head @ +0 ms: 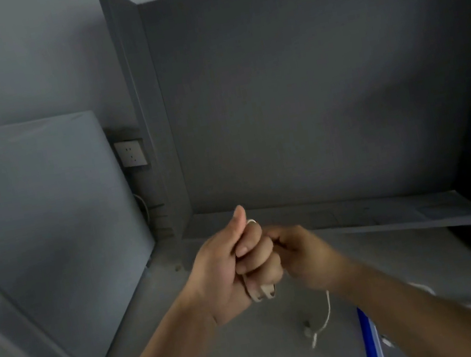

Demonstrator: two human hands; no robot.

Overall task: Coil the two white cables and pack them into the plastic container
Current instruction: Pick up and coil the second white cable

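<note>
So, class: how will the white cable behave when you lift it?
Probably floppy: the white cable droops in a curve below the right hand. Likely light and bendable: the left hand holds tight loops.

Can't see most of white cable (262,291): buried in left hand (236,260) fist. Can't read right hand (304,257) grip: motion-blurred, fingertips behind left. Can't make out plastic container (368,340) past blue rim: cropped by bottom edge, covered by right forearm (423,302).
</note>
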